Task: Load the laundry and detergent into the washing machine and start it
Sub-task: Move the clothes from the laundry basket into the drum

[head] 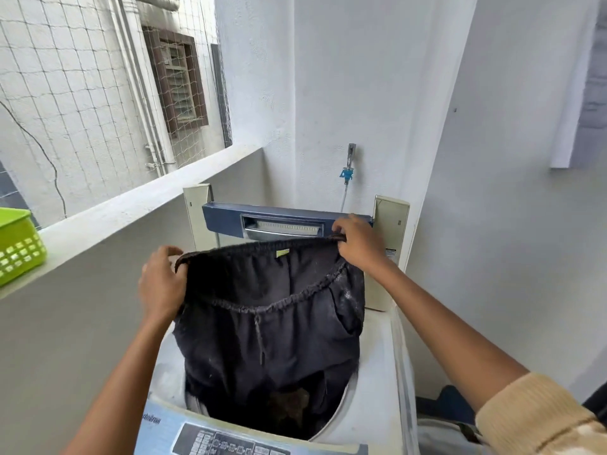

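Hanging over the open tub of the washing machine (pixel 374 356), a pair of dark trousers (pixel 269 323) is being held up by its elastic waistband. The left side of the waistband is being pinched by the left hand (pixel 162 284), whose fingers are closed on the fabric, and the right side is being gripped by the right hand (pixel 358 244), likewise clamped on the band. The waistband is being stretched wide between the two hands, with the drawstring hanging down the front. The lower part of the trousers is being let down into the tub, where more dark cloth is lying at the bottom. The machine's lid (pixel 282 221) is being kept upright at the back, folded, with its blue edge and handle recess facing forward. The control panel (pixel 210 438) is being shown at the near edge of the machine. A tap (pixel 348 165) with a blue fitting is being seen on the white wall behind the lid, a hose running down from it. On the ledge to the left, a green basket (pixel 18 244) is being kept well apart from the machine. A beige sleeve (pixel 532 418) is being worn pushed up on the right arm.
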`<state>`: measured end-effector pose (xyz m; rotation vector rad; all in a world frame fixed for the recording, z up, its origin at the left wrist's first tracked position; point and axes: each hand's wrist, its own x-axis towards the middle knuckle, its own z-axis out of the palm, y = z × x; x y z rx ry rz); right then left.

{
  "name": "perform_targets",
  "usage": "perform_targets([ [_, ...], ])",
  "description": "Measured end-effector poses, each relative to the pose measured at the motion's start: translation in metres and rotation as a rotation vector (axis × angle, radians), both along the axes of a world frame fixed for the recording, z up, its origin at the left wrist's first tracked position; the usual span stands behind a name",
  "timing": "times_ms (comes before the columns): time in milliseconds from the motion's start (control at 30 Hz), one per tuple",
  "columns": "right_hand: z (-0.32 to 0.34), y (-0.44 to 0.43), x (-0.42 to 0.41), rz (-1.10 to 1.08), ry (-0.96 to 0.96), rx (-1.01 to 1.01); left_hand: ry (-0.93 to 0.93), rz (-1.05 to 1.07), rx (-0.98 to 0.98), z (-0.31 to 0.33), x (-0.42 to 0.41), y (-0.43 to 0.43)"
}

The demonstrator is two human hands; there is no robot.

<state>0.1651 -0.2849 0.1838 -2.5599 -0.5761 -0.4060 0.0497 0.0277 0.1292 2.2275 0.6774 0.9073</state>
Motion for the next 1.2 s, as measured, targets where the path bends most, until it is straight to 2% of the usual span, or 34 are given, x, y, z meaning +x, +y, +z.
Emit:
perform_targets([
  [67, -0.005, -0.001, -0.006, -0.091, -0.083, -0.182, -0.045, 0.089, 0.068, -0.003, -0.005, -0.002],
  [100, -0.009, -0.002, -0.009, -0.122, 0.012, -0.217, -0.054, 0.127, 0.036, -0.002, -0.006, -0.004],
  [133, -0.011, -0.002, -0.012, -0.133, 0.213, -0.157, -0.030, 0.147, -0.045, -0.003, -0.006, -0.004],
  [200, -0.014, -0.001, -0.011, -0.121, 0.824, 0.268, 0.043, 0.029, -0.418, -0.002, -0.002, -0.003],
  [233, -0.015, 0.000, -0.011, -0.088, 1.041, 0.507, 0.082, -0.080, -0.667, -0.003, 0.000, -0.005],
  [267, -0.015, 0.002, -0.010, -0.046, 1.147, 0.694, 0.106, -0.173, -0.889, -0.005, 0.002, -0.007],
  [333, -0.015, 0.008, -0.009, 0.027, 1.183, 0.932, 0.104, -0.308, -1.134, -0.012, 0.003, -0.013],
  [400, -0.017, 0.014, -0.008, 0.039, 1.160, 1.044, 0.133, -0.411, -1.236, -0.016, 0.004, -0.018],
  [467, -0.022, 0.015, -0.006, -0.023, 0.985, 0.830, 0.187, -0.470, -1.304, -0.018, 0.001, -0.019],
  [533, -0.027, 0.006, 0.000, -0.073, 0.749, 0.411, 0.187, -0.455, -1.253, -0.020, 0.001, -0.013],
  [567, -0.027, 0.002, 0.001, -0.101, 0.670, 0.293, 0.139, -0.421, -1.178, -0.020, 0.001, -0.009],
  [600, -0.026, -0.004, 0.003, -0.098, 0.677, 0.280, 0.022, -0.364, -1.113, -0.020, 0.001, -0.005],
  [667, -0.022, -0.010, 0.002, -0.024, 0.731, 0.422, -0.190, -0.198, -0.969, -0.021, 0.000, 0.007],
  [700, -0.023, -0.014, 0.002, -0.036, 0.762, 0.457, -0.191, -0.158, -0.880, -0.021, -0.001, 0.011],
  [733, -0.026, -0.019, 0.001, -0.052, 0.787, 0.412, -0.104, -0.138, -0.771, -0.025, -0.003, 0.013],
  [800, -0.037, -0.027, -0.001, -0.098, 0.843, 0.172, 0.273, -0.153, -0.511, -0.040, -0.002, 0.018],
  [833, -0.042, -0.031, -0.001, -0.111, 0.914, 0.134, 0.356, -0.141, -0.446, -0.045, 0.000, 0.020],
  [867, -0.045, -0.034, 0.001, -0.100, 0.991, 0.185, 0.356, -0.124, -0.417, -0.047, 0.000, 0.019],
  [967, -0.040, -0.032, 0.002, -0.086, 1.047, 0.644, 0.180, -0.098, -0.549, -0.042, 0.002, 0.008],
  [1000, -0.044, -0.032, 0.006, -0.104, 1.028, 0.696, 0.230, -0.100, -0.572, -0.042, 0.003, 0.005],
  [1067, -0.054, -0.033, 0.005, -0.170, 1.003, 0.603, 0.411, -0.166, -0.597, -0.050, 0.003, 0.001],
  [1100, -0.057, -0.033, 0.002, -0.185, 1.031, 0.557, 0.445, -0.182, -0.639, -0.051, 0.002, 0.002],
  [1200, -0.062, -0.039, 0.005, -0.164, 1.110, 0.714, 0.390, -0.180, -0.824, -0.053, 0.001, 0.010],
])
